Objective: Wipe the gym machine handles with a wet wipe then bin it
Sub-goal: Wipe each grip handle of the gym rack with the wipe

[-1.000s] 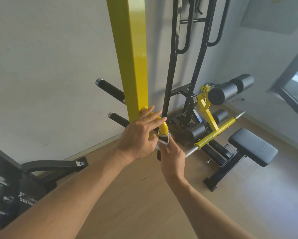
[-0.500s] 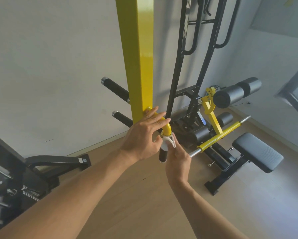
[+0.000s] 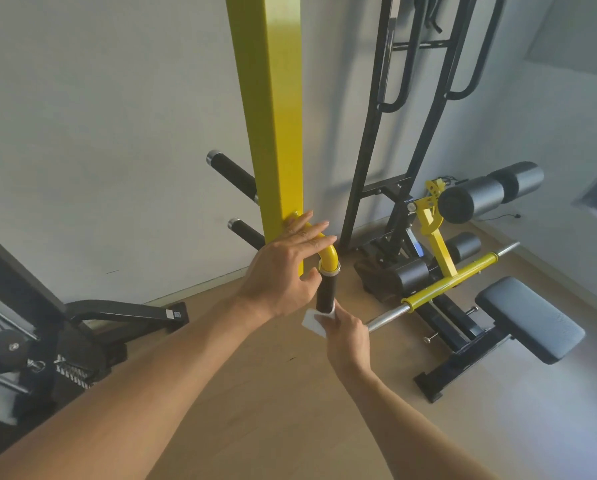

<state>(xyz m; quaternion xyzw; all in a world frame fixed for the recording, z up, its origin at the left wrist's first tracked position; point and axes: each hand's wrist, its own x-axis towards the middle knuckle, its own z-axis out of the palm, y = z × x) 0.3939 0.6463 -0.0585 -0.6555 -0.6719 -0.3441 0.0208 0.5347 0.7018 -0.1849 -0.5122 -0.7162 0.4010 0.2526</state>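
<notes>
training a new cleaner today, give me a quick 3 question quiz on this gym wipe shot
1. True or false: the wet wipe is at the top of the black handle grip, right under the yellow bend.
2. Which hand holds the wipe?
A. left hand
B. right hand
C. neither
3. Fill in: the left hand rests with fingers spread on the yellow ____ where it meets the yellow post.

Key
1. False: the wipe is at the grip's lower end.
2. B: the right hand pinches it against the grip.
3. bend
</notes>
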